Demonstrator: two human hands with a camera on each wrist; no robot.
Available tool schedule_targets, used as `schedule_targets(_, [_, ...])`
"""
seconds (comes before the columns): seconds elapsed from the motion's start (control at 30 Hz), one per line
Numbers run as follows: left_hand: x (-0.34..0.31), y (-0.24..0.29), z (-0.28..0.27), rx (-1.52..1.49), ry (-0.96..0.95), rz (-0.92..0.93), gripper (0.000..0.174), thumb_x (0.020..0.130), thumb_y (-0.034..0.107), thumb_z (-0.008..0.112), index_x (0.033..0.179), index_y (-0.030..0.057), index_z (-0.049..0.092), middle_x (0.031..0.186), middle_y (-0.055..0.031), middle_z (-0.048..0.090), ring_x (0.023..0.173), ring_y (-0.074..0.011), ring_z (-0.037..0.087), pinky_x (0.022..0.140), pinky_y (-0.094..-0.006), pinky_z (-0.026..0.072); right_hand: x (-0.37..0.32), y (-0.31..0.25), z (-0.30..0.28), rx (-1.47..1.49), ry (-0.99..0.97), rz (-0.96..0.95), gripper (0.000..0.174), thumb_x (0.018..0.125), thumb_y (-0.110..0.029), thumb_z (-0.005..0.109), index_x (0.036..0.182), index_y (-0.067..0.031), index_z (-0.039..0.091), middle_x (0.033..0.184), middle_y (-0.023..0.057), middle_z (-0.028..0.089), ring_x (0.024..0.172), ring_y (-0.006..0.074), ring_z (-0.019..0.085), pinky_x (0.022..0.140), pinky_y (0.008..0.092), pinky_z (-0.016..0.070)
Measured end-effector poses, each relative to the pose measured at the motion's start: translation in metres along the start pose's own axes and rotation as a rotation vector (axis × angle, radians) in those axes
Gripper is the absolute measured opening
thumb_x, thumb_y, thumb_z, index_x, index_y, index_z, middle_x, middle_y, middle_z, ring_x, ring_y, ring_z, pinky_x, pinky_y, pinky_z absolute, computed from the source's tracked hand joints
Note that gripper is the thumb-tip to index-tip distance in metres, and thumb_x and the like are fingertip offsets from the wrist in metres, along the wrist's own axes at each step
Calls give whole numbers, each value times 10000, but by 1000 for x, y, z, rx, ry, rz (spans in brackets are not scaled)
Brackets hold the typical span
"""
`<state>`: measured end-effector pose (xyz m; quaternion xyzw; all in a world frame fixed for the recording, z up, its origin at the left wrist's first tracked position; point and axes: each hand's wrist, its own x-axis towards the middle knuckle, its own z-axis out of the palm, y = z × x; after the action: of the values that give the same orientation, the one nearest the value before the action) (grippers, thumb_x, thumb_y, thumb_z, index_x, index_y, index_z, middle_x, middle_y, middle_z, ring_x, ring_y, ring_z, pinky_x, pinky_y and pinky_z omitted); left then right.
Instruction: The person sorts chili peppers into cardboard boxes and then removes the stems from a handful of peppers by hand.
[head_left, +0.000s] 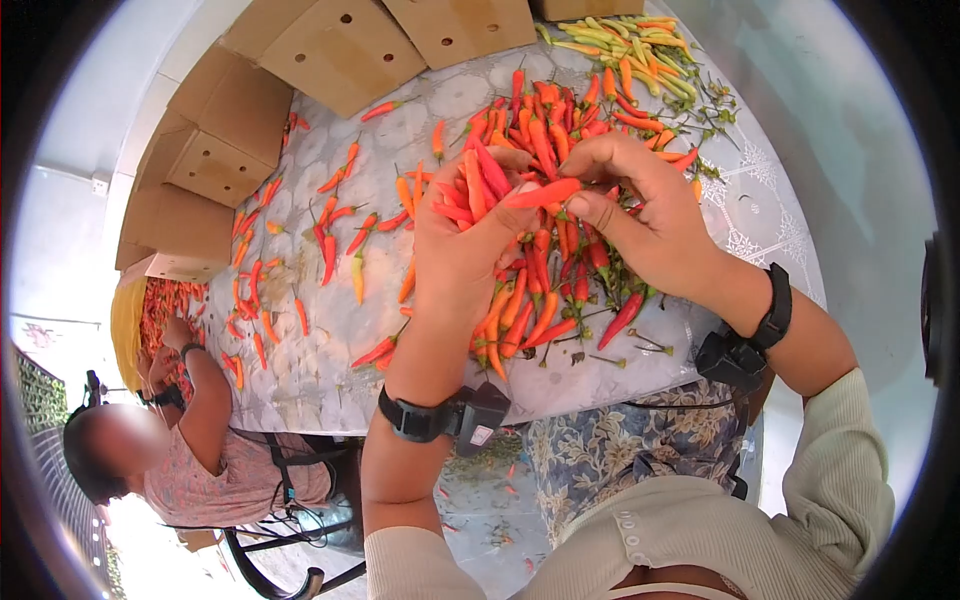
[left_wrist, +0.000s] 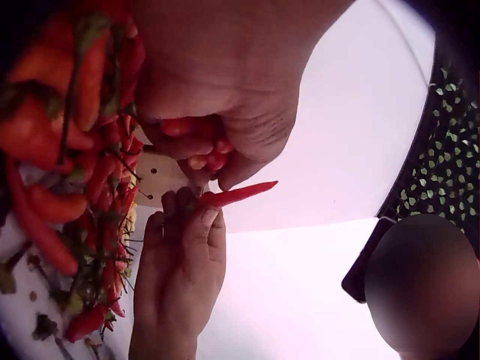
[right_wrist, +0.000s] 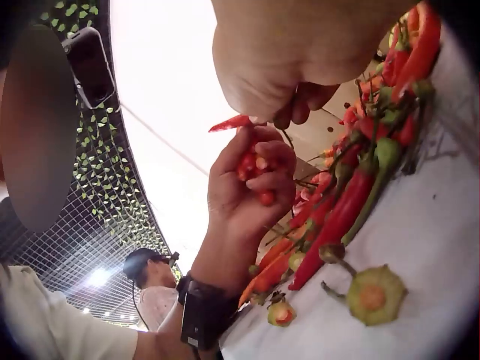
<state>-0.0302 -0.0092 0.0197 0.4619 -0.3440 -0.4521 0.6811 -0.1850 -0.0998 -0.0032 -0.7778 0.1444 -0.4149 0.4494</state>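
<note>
Several red and orange chilies (head_left: 476, 186) lie in the left hand (head_left: 462, 240), whose fingers curl round them; the right wrist view shows their cut-looking round ends in that palm (right_wrist: 255, 166). One red chili (head_left: 545, 193) lies crosswise between the hands, pinched at its stem end by thumb and fingers of the right hand (head_left: 640, 215). In the left wrist view this chili (left_wrist: 240, 193) points away to the right from the right hand's fingertips. Both hands are above a heap of red chilies with green stems (head_left: 540, 120).
Cardboard boxes (head_left: 345, 55) line the table's far side. Green and yellow chilies (head_left: 625, 45) lie at the back right, loose stems (head_left: 715, 110) near them. Scattered chilies (head_left: 330, 255) cover the left. Another person (head_left: 240, 470) sits at the left by a red chili pile.
</note>
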Motion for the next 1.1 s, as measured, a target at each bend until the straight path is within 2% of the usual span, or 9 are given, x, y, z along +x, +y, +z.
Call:
schedule_targets(0.13, [1,-4,-10,46,-85,21,284,800,33,701,1044,6,558,832,-43,623,664,-68,577,489,-169,414,0,-4,0,38,-4,102,209,863,-136,622,1028,-14,583,894,65,622,801,140,600,703,285,478])
schedule_targets(0.3, [-1,-6,-1,153,-83,58,268,810,81,716,1023,10,570,877,-59,641,744,-80,602,573,-188,460,-1,2,2,13,-4,60,222,843,-161,652,1011,-27,597,839,57,647,739,143,615,668,276,482])
schedule_targets(0.43, [-4,-6,-2,7,-100,68,280,808,87,720,1024,20,555,887,-65,646,734,-80,612,503,-171,422,-2,-6,1,134,-42,142,227,823,-201,679,968,-36,621,744,61,644,637,160,603,599,281,467])
schedule_targets(0.53, [-4,-6,-3,-18,-52,39,263,830,103,689,1032,19,543,900,-77,636,695,-74,589,457,-164,383,-3,1,1,-6,-98,113,206,816,-226,686,880,-37,637,673,82,617,586,189,593,541,307,437])
schedule_targets(0.63, [-5,-5,1,68,-55,25,241,871,135,634,1050,8,532,934,-98,615,641,-66,534,442,-168,355,-1,-1,-1,-166,-113,8,175,785,-184,722,786,-32,635,691,54,612,589,152,581,529,263,422])
schedule_targets(0.8, [-4,-7,-6,39,-141,12,259,870,156,638,1050,5,530,928,-92,615,642,-67,532,440,-165,338,-2,2,0,-207,-78,-187,166,748,-180,738,759,-53,632,662,51,596,550,211,548,497,304,399])
schedule_targets(0.9, [-4,-2,1,-69,-70,-46,223,847,77,670,1013,32,528,824,-79,646,568,-49,520,418,-163,325,-1,1,0,-232,-64,-257,179,726,-183,748,751,-57,623,660,50,589,548,228,537,493,325,389])
schedule_targets(1.0, [-4,-2,-3,-100,-121,-57,219,854,86,664,1016,31,527,827,-83,650,574,-47,522,429,-161,321,1,1,1,-240,-38,-328,201,710,-185,753,751,-51,608,655,55,579,551,242,533,492,338,382])
schedule_targets(1.1, [-4,-3,-8,-20,-168,-37,278,863,178,650,1048,8,530,948,-96,603,650,-77,532,435,-178,330,1,1,3,-228,-22,-378,212,703,-173,754,759,-43,596,653,62,571,554,250,531,493,342,381])
